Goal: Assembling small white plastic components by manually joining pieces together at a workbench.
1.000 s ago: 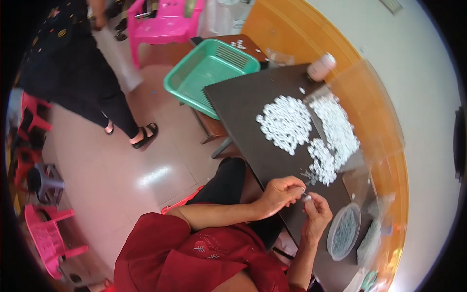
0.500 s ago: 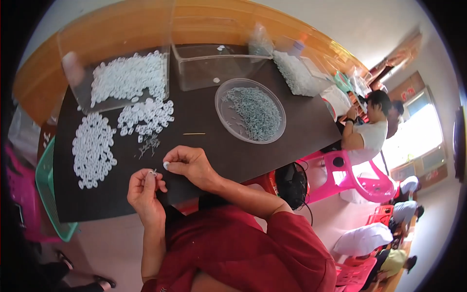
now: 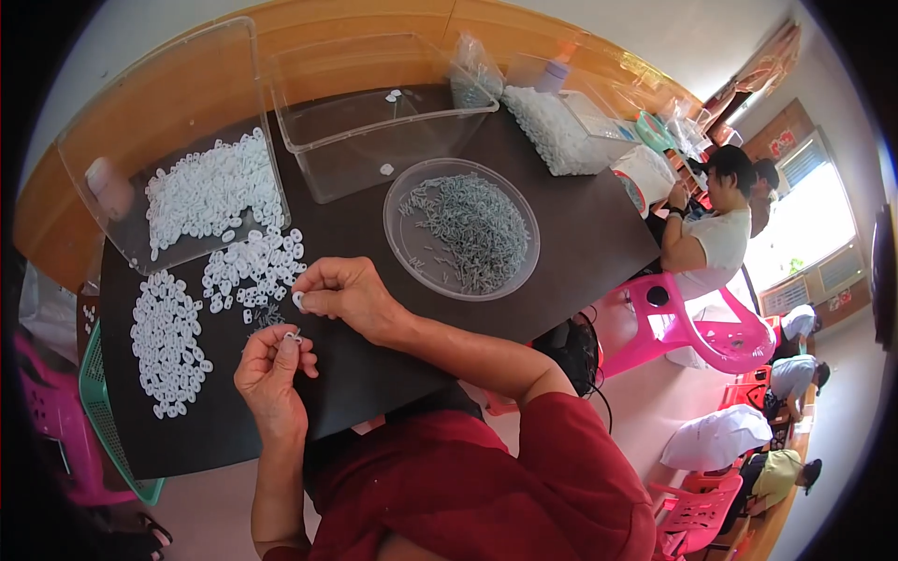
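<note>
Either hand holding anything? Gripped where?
Right hand: a small white rounded plastic piece, pinched by one side between thumb and forefinger. Left hand: a tiny pale piece at the fingertips; grip point too small to tell.

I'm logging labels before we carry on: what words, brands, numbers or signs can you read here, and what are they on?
No text can be read in this view.
Red-and-white sign near the window: too small and blurred.
Pale sheet below the window: too small.
Pink bottle: blurred, no label legible.
White pieces: no lettering I can make out.
</note>
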Demonstrator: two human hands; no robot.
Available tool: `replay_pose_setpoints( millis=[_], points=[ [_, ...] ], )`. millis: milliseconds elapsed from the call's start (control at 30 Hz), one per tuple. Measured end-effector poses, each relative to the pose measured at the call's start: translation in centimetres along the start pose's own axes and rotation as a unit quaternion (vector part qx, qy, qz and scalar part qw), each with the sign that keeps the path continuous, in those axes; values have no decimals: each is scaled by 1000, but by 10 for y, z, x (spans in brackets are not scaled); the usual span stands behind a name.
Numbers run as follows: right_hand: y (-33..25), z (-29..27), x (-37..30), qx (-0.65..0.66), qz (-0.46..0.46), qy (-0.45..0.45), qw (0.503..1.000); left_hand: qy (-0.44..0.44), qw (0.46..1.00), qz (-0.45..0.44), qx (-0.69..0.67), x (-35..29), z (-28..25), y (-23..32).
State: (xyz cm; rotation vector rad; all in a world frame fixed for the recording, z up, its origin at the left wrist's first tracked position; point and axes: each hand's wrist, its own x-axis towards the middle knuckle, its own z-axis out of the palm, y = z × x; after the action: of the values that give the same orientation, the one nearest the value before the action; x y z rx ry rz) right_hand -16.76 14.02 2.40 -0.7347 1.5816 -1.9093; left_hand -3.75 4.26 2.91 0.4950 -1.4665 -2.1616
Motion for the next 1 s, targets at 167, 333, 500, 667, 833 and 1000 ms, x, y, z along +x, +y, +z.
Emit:
replay_pose_setpoints(
  millis=[167,333,500,667,833,1000],
  points=[
    [9,-8,0,14,-10,12,1000,-17,1000,-18,8,16,5,0],
    [18,-3,-2,74,-20,30,997,-34,999,-33,9,29,10,-5],
    [17,-9,2,30,-35,64,997,-52,997,-43,32,34,10,-3],
    [16,-6,2,49,-21,59,997,-59,997,-42,40,39,10,1],
    [13,-14,6,30,-18,67,997,-21,996,-72,49,38,9,1],
    [5,-21,0,35,55,68,996,-62,995,-78,28,46,6,2]
  ],
)
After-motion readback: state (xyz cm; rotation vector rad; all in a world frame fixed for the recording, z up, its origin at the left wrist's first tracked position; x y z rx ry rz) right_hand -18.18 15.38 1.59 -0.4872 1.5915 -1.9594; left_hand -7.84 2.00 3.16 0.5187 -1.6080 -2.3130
